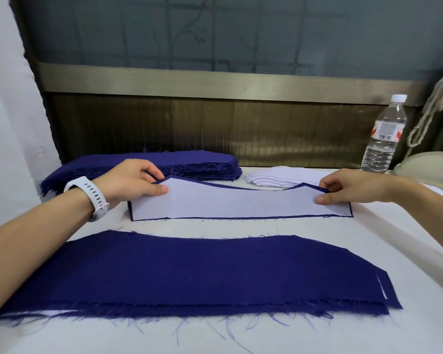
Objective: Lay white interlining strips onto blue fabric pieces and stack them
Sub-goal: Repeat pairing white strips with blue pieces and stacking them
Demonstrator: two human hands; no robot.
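Observation:
A white interlining strip (238,203) lies on a blue fabric piece whose dark edge (215,219) shows around it, mid-table. My left hand (131,181) pinches the left end of both layers, thumb on top. My right hand (343,187) pinches the right end the same way. Nearer me lies a stack of blue pieces (189,272) with white showing between layers at its ends. A thick pile of bare blue pieces (164,163) sits at the back left. A pile of white strips (279,178) sits at the back right.
A clear water bottle (385,135) stands at the back right beside a beige rounded object (425,164) and a hanging cord (430,111). The table (241,335) has a white cover. A brown panel and dark window run along its far edge.

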